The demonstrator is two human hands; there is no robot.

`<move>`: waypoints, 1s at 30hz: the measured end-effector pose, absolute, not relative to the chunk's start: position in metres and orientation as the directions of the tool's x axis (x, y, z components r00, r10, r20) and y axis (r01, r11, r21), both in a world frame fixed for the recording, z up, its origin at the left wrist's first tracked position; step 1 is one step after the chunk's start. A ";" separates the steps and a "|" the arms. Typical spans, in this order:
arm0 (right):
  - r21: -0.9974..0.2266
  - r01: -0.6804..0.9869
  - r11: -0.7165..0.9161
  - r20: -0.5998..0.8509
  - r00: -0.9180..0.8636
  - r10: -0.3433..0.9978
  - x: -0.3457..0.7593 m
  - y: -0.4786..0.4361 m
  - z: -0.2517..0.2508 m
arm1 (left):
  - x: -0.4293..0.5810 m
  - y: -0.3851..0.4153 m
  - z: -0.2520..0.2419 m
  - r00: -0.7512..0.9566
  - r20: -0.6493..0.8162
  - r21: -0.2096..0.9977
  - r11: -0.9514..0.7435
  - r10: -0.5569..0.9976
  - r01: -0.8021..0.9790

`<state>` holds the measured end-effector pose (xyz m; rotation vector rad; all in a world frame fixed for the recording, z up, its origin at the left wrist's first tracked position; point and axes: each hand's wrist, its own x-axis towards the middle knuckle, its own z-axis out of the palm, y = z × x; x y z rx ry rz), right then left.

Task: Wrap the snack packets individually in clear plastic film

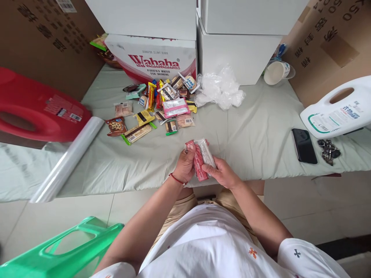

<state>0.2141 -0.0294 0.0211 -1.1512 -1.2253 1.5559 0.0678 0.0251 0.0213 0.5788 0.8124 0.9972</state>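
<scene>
Near the table's front edge, my left hand [185, 164] is closed around the left side of a red wrapped packet [200, 164]. My right hand [222, 172] is closed on a silvery-white wrapped packet [206, 153] that lies right against the red one. Both packets are held side by side, slightly above the cloth. Beyond them a loose pile of wrapped snacks [174, 107] spreads over the table, with a brown cookie packet [116, 126] and a long green-ended packet [137, 133] at its left.
Behind the snacks stand a Wahaha carton [156, 61] and crumpled clear plastic [222, 90]. A plastic roll [69, 160] and red jug [40, 108] are left; a phone [304, 146], keys [329, 151], white jug [337, 110] and cup [276, 73] are right.
</scene>
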 end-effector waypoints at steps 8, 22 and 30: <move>-0.969 0.246 -0.037 -0.078 -0.157 0.984 0.215 -0.037 0.026 | 0.071 0.023 0.008 0.233 -0.288 0.785 0.368 0.929 -0.497; -0.918 -0.298 -0.262 -0.180 -0.274 0.945 0.209 -0.068 0.028 | 0.053 0.017 0.041 0.504 -0.082 0.661 0.426 0.860 -0.618; -0.943 -0.219 -0.252 -0.215 -0.179 0.960 0.213 -0.052 0.022 | 0.069 0.017 0.043 0.424 -0.295 0.729 0.489 0.856 -0.479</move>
